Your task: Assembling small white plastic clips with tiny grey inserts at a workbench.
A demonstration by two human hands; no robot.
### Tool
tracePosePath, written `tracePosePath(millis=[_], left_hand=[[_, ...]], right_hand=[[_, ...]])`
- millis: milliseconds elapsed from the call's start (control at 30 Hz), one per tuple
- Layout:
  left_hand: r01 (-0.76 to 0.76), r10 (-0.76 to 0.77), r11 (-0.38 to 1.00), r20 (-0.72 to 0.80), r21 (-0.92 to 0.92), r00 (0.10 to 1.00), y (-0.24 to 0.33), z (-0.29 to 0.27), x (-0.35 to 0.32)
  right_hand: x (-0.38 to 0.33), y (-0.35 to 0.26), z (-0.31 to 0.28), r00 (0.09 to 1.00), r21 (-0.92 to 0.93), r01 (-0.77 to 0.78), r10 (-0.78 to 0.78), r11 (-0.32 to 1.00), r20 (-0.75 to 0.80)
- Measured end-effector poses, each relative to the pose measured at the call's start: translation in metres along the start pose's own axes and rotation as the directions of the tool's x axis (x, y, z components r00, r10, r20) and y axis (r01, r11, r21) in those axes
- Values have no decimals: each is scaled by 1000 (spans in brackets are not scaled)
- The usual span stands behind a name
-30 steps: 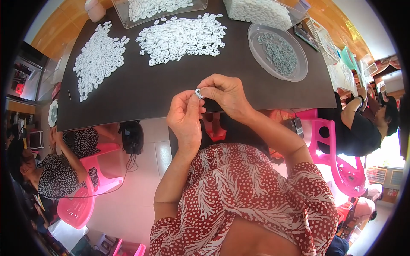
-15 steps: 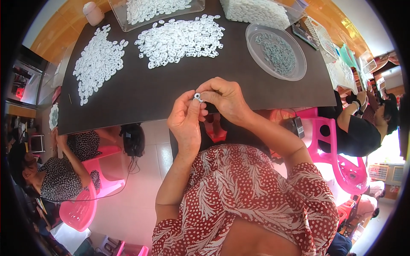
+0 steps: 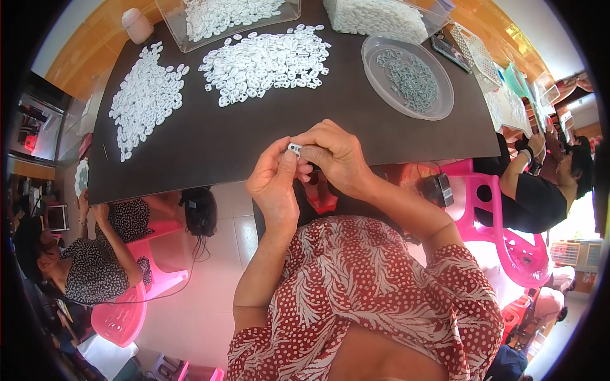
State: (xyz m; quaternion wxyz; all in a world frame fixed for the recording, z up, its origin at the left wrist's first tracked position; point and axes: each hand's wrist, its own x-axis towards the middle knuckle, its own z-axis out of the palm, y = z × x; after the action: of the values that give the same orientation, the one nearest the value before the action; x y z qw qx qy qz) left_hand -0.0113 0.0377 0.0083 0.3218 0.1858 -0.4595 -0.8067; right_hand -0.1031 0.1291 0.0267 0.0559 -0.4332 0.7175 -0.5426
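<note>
Probably a small assembly workshop: white part heaps (image 3: pixel 260 60), seated workers (image 3: pixel 95 254).

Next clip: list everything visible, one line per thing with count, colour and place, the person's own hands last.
small part: one, white and grey, pinched between both hands' fingers at the table's near edge
table: one, dark
loose piles of small pieces: two, white, left and centre of the table
clear trays: two, holding white pieces, far edge
round clear dish: one, holding grey pieces, right side of the table
chairs: pink, left and right of the table
other people: two seated, left and right
left hand: one, fingers on the small part
right hand: one, fingers on the small part
</note>
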Motion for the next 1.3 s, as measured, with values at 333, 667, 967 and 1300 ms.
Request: tracePosePath(millis=[333, 667, 967, 1300], left_hand=[[97, -101, 994, -85, -57, 991, 11, 9, 0], [11, -11, 999, -12, -30, 1000, 7, 7, -4], [3, -3, 1000, 33, -6, 999, 12, 4, -3], [-202, 201, 979, 102, 6, 974, -2, -8, -4]], right_hand=[[-3, 3, 5, 971, -104, 222, -230, 970, -71], [-7, -1, 6, 963, -108, 212, -227, 971, -146], [-7, -3, 6, 952, -94, 240, -253, 966, -169], [-6, -8, 10, 915, -144, 315, -341, 938, -215]])
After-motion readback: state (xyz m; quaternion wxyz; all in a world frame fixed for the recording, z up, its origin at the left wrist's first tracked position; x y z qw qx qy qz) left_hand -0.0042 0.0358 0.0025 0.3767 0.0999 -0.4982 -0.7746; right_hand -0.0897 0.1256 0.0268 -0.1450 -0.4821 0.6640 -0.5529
